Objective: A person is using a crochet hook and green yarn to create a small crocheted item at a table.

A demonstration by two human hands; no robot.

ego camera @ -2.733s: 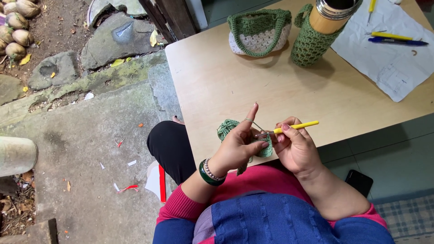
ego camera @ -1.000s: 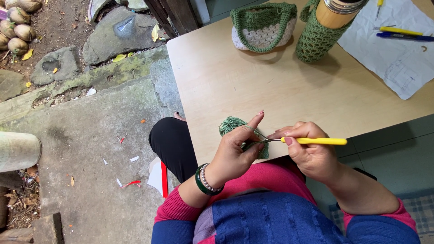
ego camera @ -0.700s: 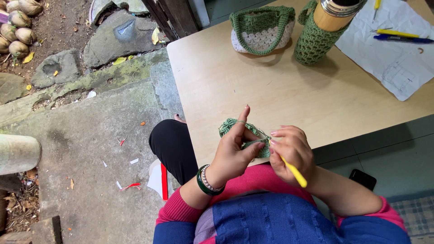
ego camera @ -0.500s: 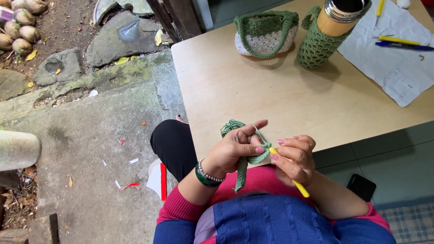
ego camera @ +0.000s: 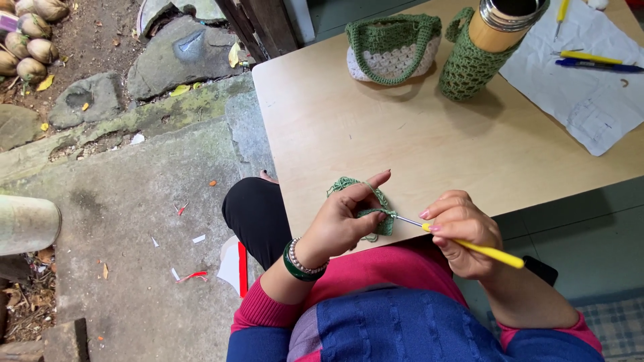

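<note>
Green yarn, worked into a small crochet piece, pinched in the fingers of the left hand just over the near edge of the pale wooden tabletop, forefinger raised and stretched forward above the work. Closed round a yellow-handled crochet hook, the fingers of the right hand, metal tip reaching across to the edge of the piece right beside the left thumb. Half a second back, both hands crowded together over the piece, hook handle pointing down toward the lap and a tail of green hanging below the fingers; now drawn apart, handle swung out to the right and lying nearly level, shaft showing bare between the two hands. By the look of it, a loop being pulled through and a stitch closing, though yarn on the tip too fine to make out. On the left wrist, a dark green bangle with a beaded bracelet beside it. Well beyond the fingers, at the far side of the tabletop, a green and white crocheted bag, next to it a bottle in a green crocheted sleeve, and further right a sheet of white paper carrying a yellow pen and a blue pen. Left of the fingers, below the tabletop, a black-clad knee and a concrete floor strewn with scraps.
</note>
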